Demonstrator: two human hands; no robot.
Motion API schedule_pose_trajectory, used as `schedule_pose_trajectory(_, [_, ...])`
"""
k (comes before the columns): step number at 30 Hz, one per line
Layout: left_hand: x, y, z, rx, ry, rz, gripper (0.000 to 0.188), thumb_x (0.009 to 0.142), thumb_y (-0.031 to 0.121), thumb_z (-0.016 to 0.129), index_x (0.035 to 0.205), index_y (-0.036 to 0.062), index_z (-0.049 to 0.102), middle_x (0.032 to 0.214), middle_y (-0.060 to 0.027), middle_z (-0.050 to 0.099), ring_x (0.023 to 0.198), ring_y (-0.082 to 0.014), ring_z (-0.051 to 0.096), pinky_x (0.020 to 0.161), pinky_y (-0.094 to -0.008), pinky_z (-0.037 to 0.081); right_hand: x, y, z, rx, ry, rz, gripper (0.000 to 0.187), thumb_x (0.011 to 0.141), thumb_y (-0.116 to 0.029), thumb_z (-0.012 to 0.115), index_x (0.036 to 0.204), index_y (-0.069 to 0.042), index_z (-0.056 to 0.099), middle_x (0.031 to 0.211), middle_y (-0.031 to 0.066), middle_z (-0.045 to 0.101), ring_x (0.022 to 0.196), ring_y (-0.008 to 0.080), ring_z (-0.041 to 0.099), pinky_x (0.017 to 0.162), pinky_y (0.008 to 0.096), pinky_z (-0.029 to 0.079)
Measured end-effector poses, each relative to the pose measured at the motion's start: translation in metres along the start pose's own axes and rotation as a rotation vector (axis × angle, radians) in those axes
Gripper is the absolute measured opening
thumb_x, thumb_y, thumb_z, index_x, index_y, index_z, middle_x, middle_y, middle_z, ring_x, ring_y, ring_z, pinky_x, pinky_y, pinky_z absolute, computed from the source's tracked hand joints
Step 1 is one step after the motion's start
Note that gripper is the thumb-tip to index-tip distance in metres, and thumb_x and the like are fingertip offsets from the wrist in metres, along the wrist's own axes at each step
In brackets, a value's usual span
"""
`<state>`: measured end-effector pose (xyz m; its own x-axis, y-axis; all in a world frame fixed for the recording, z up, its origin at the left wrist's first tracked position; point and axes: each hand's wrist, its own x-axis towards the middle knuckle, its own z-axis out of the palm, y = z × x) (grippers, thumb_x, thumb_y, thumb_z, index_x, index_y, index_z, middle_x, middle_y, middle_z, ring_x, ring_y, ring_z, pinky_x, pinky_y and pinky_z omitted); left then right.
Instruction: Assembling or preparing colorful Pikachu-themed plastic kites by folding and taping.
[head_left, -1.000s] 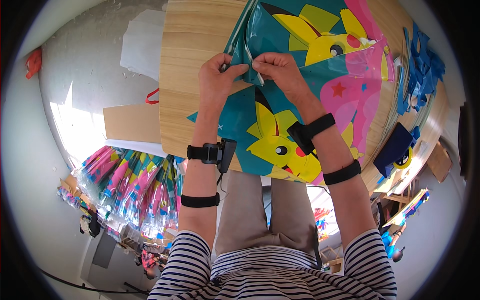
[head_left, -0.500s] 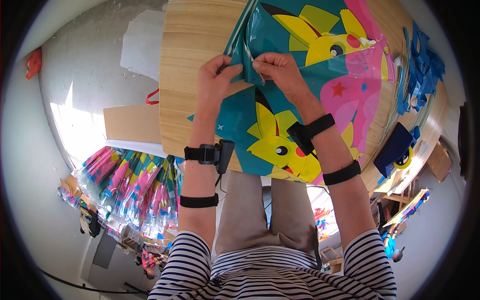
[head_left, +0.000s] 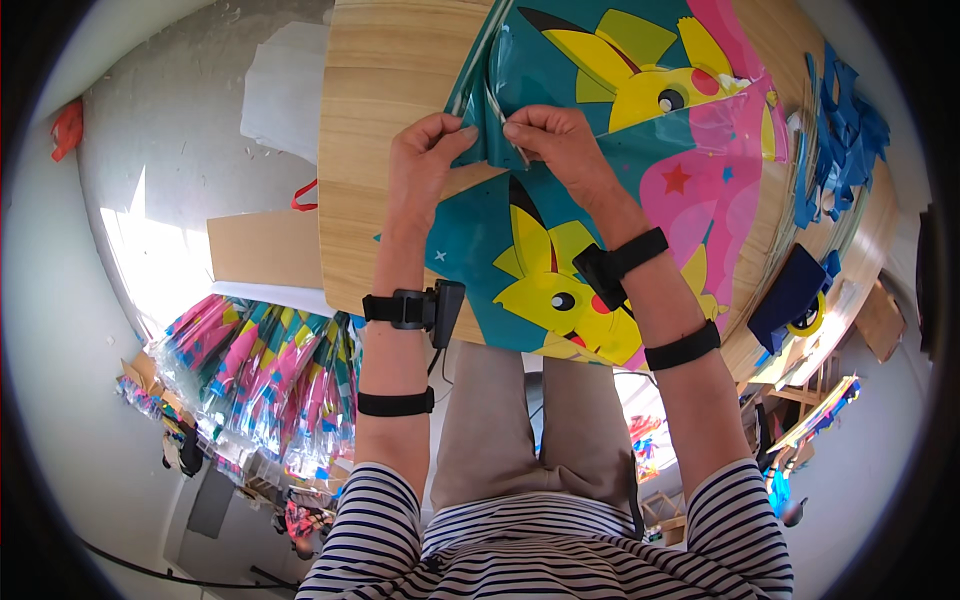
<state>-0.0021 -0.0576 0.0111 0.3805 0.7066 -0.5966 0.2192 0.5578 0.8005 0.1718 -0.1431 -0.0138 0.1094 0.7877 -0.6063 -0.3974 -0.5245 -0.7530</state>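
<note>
A thin, glossy plastic sheet [head_left: 590, 130], printed teal, pink and yellow with a cartoon animal's face, lies over the table. Its left part is folded into a teal flap with pale, rod-like strips along the edges. My left hand [head_left: 420, 165] pinches the left edge of this flap between thumb and fingers. Just to the right, my right hand [head_left: 560, 145] pinches the other pale-edged fold, close to its lower end. A narrow teal stretch of sheet lies between the two hands. Nearer to me, a second printed face [head_left: 565, 295] reaches the table's front edge.
Blue strips [head_left: 850, 130] are heaped at the table's right, near a dark blue roll-like thing [head_left: 790, 300]. Folded printed plastic pieces [head_left: 270, 380] hang at the lower left beside a cardboard panel [head_left: 265, 250]. Bare wood shows on the table's [head_left: 370, 130] left side.
My left hand has shifted slightly left, its thumb drawn a little away from the flap. My right hand stays almost still on the fold.
</note>
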Motion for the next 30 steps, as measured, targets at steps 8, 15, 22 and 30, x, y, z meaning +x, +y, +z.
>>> schedule_pose_trajectory(8, [-0.001, 0.006, -0.003, 0.069, -0.087, -0.017, 0.013, 0.088, 0.01, 0.071, 0.098, 0.0019, 0.071, 0.089, -0.0003, 0.067, 0.085, -0.0092, 0.06, 0.082, -0.0248, 0.049, 0.0, -0.003, -0.002, 0.039, -0.001, 0.019, 0.012, 0.094, -0.015, 0.066, 0.089, -0.005, 0.07, 0.075, -0.0048, 0.061, 0.067, 0.0043, 0.052, 0.063, 0.0219, 0.043])
schedule_pose_trajectory(15, [-0.002, 0.011, -0.005, 0.051, -0.016, -0.093, 0.026, 0.091, 0.028, 0.071, 0.101, 0.0043, 0.072, 0.088, -0.0003, 0.066, 0.083, -0.0098, 0.06, 0.08, -0.027, 0.05, -0.001, -0.009, 0.004, 0.062, 0.036, 0.037, 0.012, 0.093, -0.012, 0.065, 0.086, -0.003, 0.069, 0.071, -0.0049, 0.057, 0.063, 0.0042, 0.046, 0.058, 0.0219, 0.038])
schedule_pose_trajectory(22, [-0.001, 0.018, 0.004, 0.079, 0.037, -0.175, 0.027, 0.088, 0.038, 0.075, 0.089, 0.0106, 0.071, 0.075, 0.0059, 0.057, 0.072, -0.0051, 0.053, 0.063, -0.0228, 0.042, 0.0, -0.005, -0.002, 0.025, 0.013, 0.047, 0.011, 0.094, -0.017, 0.066, 0.092, -0.006, 0.071, 0.077, -0.0066, 0.062, 0.068, 0.0031, 0.052, 0.065, 0.0206, 0.043])
schedule_pose_trajectory(30, [-0.002, 0.018, 0.006, 0.046, 0.043, -0.152, 0.022, 0.086, 0.033, 0.077, 0.087, 0.0114, 0.071, 0.074, 0.0068, 0.057, 0.07, -0.0044, 0.052, 0.066, -0.0227, 0.044, 0.0, -0.005, 0.0, 0.036, 0.008, 0.035, 0.011, 0.095, -0.016, 0.065, 0.092, -0.007, 0.07, 0.076, -0.0068, 0.061, 0.067, 0.0025, 0.05, 0.063, 0.0206, 0.041])
